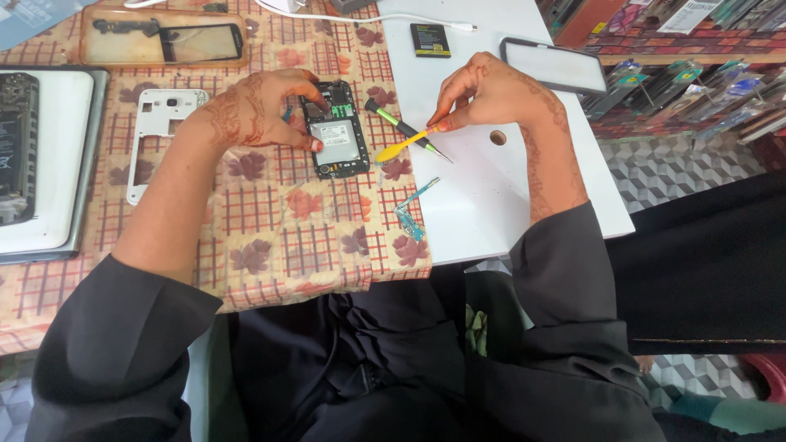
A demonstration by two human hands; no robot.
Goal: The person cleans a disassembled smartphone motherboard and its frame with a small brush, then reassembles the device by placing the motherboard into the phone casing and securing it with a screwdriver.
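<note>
Yellow plastic, a slim prying tool (403,144), is pinched between the thumb and fingertips of the right hand (483,94), its flat end pointing toward the opened phone (336,131); the fingers are closed on the tool's orange end, and the tool hangs just above the seam where the white board (491,205) meets the checked tablecloth (278,221); the left hand (258,106) rests on the phone's left edge, thumb and fingers pressed against its frame, pinning it to the cloth; the phone lies back-up with its cover off, showing green circuit board at the top and a silver plate in the middle; the two hands are apart, with the phone and tool between them; a green-handled screwdriver (401,127) lies just beside the tool, its tip crossing under it; a small flex-cable part (412,209) lies below, at the cloth's edge; a white phone frame (160,131) lies to the left of the left hand; a black battery (431,39) and a white-faced screen panel (555,65) sit farther up on the board; a black touch panel (196,41) lies on a tan sheet at the top.
</note>
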